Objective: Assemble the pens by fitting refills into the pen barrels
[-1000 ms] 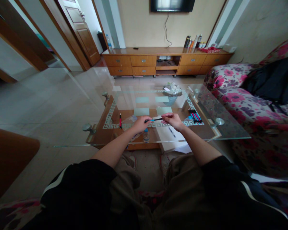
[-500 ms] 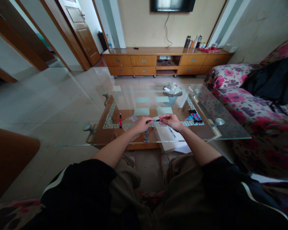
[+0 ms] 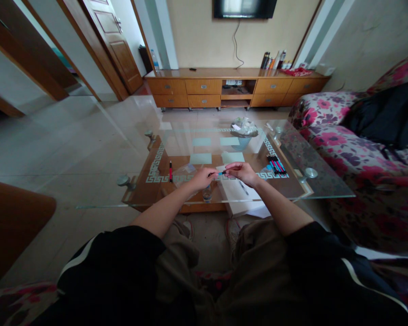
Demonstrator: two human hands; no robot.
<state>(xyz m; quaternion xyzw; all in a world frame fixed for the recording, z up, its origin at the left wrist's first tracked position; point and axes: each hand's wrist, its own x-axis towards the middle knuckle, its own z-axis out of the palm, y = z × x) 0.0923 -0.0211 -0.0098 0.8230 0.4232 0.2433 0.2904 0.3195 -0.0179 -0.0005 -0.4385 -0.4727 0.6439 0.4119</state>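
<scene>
Above the near part of the glass table, a blue and black pen [image 3: 221,173] lies level between both my hands. My left hand [image 3: 204,177] is closed on its left end, and my right hand [image 3: 242,172] pinches its right end with thumb and fingers. The fingers hide parts of the pen, so I cannot tell whether it is in one piece. To the left, a red and black pen [image 3: 170,172] lies alone on the glass. Several pink, blue and black pens [image 3: 276,165] lie side by side to the right.
The glass table [image 3: 326,190] has metal supports and a shelf below. Under the glass are a white box [image 3: 236,199] and a water bottle [image 3: 207,194]. Behind stands a waste basket [image 3: 243,141]; a floral sofa [image 3: 336,140] is at right.
The pen between my hands has shifted slightly, with less of its black left part showing beyond my left fingers. My hands have barely moved; the pens on the table lie as before.
</scene>
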